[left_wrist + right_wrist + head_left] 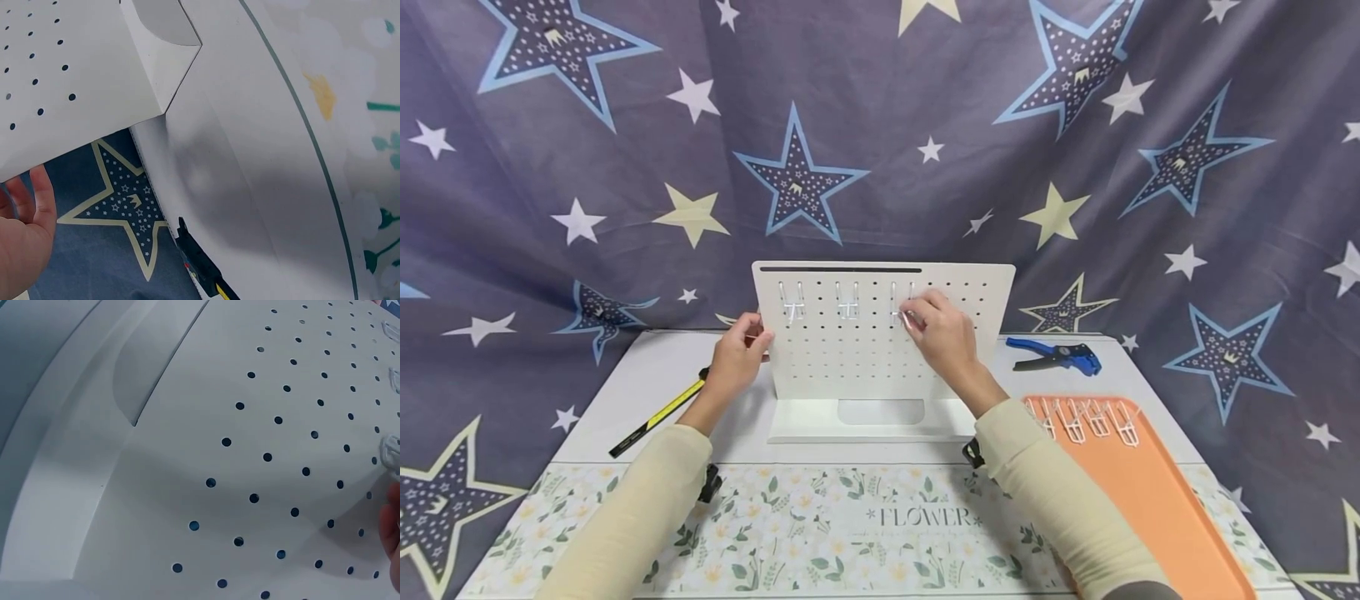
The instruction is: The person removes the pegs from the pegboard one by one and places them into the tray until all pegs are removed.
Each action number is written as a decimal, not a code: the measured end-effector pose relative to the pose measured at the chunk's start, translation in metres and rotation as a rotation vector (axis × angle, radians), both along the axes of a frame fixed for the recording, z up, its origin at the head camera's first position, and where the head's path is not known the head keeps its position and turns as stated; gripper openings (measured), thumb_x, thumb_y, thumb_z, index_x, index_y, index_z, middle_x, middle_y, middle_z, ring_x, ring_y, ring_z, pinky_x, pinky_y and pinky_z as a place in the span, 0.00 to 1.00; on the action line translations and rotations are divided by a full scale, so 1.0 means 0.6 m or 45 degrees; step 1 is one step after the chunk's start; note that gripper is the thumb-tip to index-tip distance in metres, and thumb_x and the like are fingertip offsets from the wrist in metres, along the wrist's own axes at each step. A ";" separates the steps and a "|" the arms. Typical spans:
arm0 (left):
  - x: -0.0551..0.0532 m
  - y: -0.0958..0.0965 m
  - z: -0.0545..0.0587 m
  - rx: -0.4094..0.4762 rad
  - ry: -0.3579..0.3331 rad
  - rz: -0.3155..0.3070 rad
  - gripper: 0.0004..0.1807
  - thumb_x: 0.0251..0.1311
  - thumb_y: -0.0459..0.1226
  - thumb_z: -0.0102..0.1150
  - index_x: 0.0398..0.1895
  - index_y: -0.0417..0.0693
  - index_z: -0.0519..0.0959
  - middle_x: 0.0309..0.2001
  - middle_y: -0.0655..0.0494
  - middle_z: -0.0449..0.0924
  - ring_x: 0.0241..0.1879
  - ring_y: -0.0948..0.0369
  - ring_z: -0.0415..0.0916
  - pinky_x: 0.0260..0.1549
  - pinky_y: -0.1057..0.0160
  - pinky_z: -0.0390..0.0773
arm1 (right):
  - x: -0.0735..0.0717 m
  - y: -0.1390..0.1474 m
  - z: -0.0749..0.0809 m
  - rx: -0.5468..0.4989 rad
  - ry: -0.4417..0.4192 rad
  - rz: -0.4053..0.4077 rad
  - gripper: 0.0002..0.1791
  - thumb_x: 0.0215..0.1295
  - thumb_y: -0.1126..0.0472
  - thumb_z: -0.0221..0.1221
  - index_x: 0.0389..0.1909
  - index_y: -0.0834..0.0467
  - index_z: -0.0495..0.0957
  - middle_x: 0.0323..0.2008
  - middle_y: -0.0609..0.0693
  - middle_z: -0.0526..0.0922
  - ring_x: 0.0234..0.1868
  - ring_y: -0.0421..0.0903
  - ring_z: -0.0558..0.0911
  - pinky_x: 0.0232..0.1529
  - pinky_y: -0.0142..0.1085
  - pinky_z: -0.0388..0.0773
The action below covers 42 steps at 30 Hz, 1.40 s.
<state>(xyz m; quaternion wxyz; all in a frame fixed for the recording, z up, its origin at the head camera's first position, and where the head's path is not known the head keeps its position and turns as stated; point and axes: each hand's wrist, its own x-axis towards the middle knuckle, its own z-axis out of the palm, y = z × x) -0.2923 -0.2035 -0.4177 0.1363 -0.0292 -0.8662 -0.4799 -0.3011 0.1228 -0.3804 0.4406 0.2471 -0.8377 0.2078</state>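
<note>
The left hand (pixel 737 354) grips the white pegboard (pixel 865 358) at its nine-o'clock edge while the right hand (pixel 946 337) pinches a hook (pixel 390 451) toward one o'clock from centre.

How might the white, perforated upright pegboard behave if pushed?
The white perforated pegboard probably feels stiff, since it stands without sagging. A backward push up high might tip it, as its flat white base extends forward.

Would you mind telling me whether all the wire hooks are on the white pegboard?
No, several wire hooks lie at the far end of the orange tray, apart from the white pegboard.
</note>
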 end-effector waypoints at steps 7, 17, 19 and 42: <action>-0.001 0.001 -0.001 0.002 0.007 -0.001 0.10 0.77 0.37 0.51 0.53 0.40 0.72 0.46 0.40 0.76 0.44 0.49 0.79 0.46 0.47 0.90 | 0.012 0.012 0.007 -0.029 0.053 0.057 0.05 0.59 0.64 0.71 0.35 0.54 0.88 0.35 0.47 0.86 0.29 0.42 0.85 0.27 0.35 0.85; 0.000 0.001 0.000 -0.018 -0.001 0.018 0.10 0.77 0.38 0.50 0.53 0.41 0.72 0.46 0.42 0.77 0.43 0.52 0.79 0.45 0.54 0.91 | 0.044 0.059 0.007 -0.065 -0.052 0.062 0.05 0.58 0.62 0.73 0.34 0.55 0.87 0.33 0.48 0.84 0.27 0.43 0.83 0.25 0.34 0.83; 0.000 0.001 0.000 -0.020 0.002 0.016 0.10 0.78 0.38 0.50 0.53 0.41 0.72 0.46 0.42 0.77 0.43 0.53 0.78 0.45 0.56 0.91 | 0.051 0.076 0.005 -0.061 -0.072 0.061 0.05 0.58 0.62 0.73 0.34 0.55 0.87 0.32 0.48 0.84 0.27 0.43 0.82 0.25 0.34 0.82; 0.000 0.000 0.002 -0.024 -0.031 -0.006 0.11 0.78 0.39 0.49 0.54 0.42 0.71 0.48 0.41 0.76 0.44 0.50 0.78 0.45 0.53 0.91 | 0.154 0.315 -0.023 0.163 -0.787 -0.117 0.03 0.62 0.59 0.71 0.36 0.52 0.88 0.34 0.49 0.88 0.29 0.43 0.83 0.29 0.37 0.81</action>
